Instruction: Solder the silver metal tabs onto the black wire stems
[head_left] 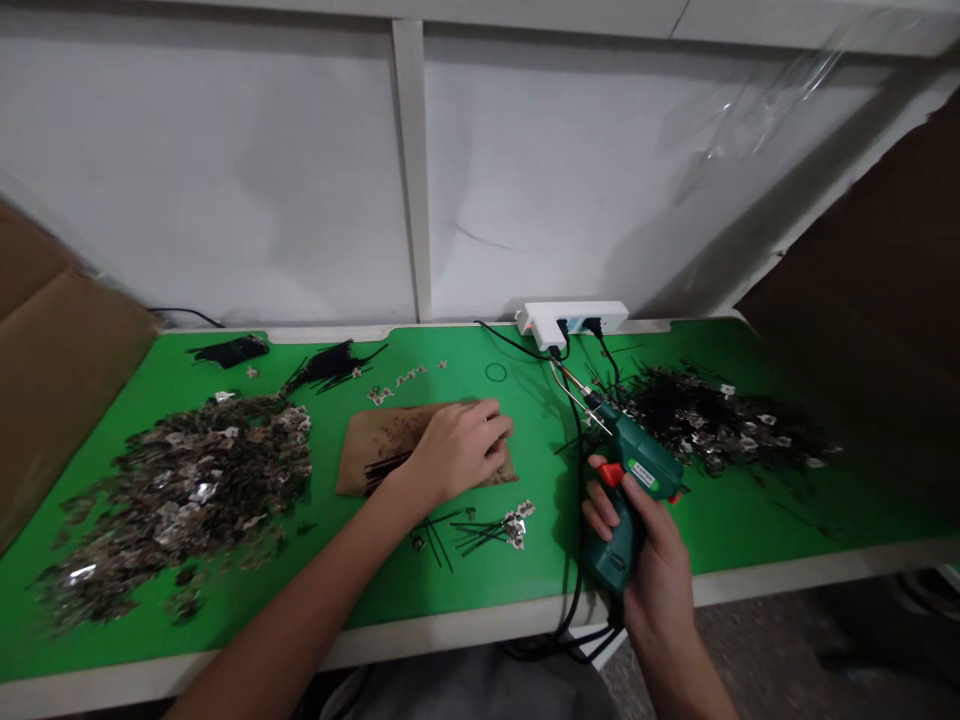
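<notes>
Evidently the right hand [652, 560] has its grip clamped around the handle of the green glue gun [637, 465], one finger by the orange trigger. It is lifted just above the counter [750, 520] near the front edge, right of the middle. The gun's long axis runs from handle to nozzle, slanting up and left toward the far edge and the power strip [574, 320], probably to keep the tip away from the body. The left hand [457, 450] lies curled on a brown card [367, 440] at mid-counter, over black stems [386, 465], seemingly pinning them. Whether its grip pinches any I cannot tell.
</notes>
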